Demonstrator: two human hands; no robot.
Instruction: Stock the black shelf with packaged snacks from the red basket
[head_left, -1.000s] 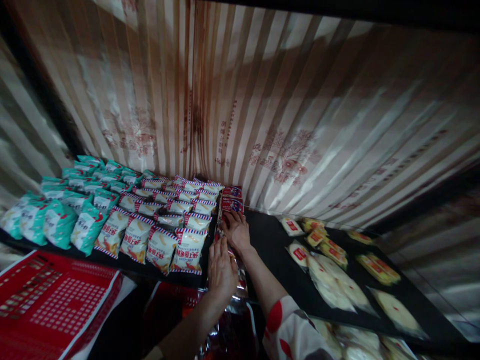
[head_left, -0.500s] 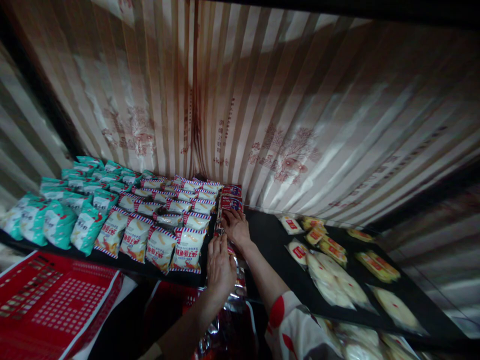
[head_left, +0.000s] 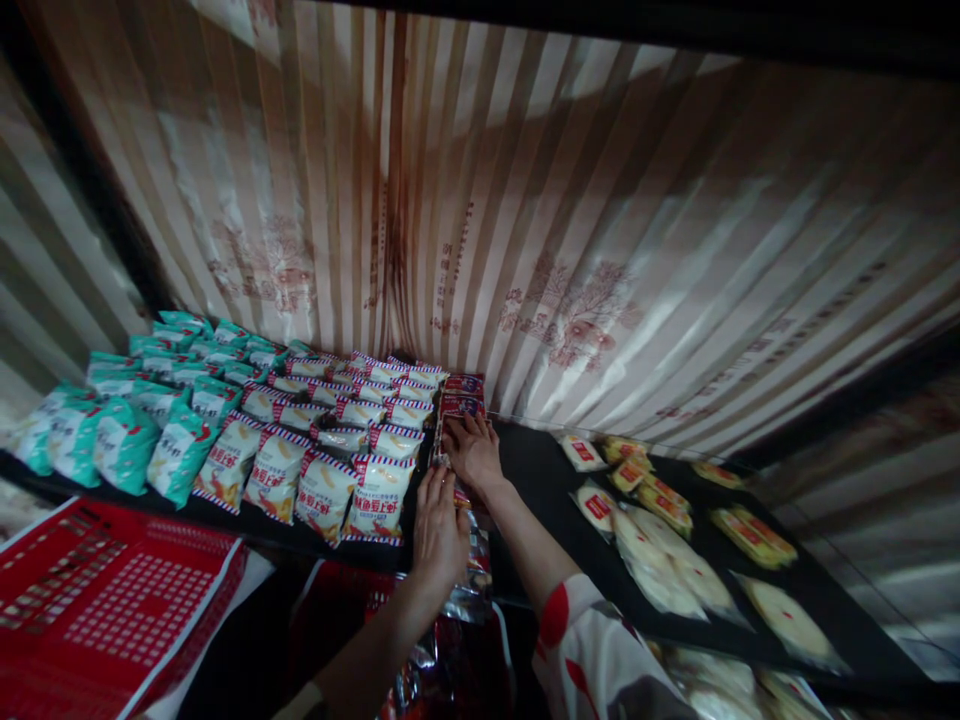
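The row of dark red snack packets (head_left: pixel 463 384) lies straight ahead of the person on the black shelf (head_left: pixel 536 480), its long axis running from the front edge back to the striped sheeting (head_left: pixel 487 230), while each rear packet shows its own longer side across that line. The right hand (head_left: pixel 474 450) is the farther forward of the two and the nearer to those rear packets, which show just beyond its fingertips; its fingers are bent and slightly apart, set down over the row from the right. The left hand (head_left: pixel 440 525) lies closer to the body, along the row's left side, fingers pointing forward and nearly together, their tips just short of the right hand. Whether either hand's fingers are clamped on a packet cannot be told, since the contact is hidden beneath them. A shiny silver-and-red packet (head_left: pixel 478 570) shows at the near end of the row, to the right of the left wrist. The row runs close along the right side of the white snack bags with striped edges (head_left: pixel 377 500); on its other side, a bare strip of shelf separates it from the clear-wrapped flatbreads (head_left: pixel 660 560), well apart to the right.
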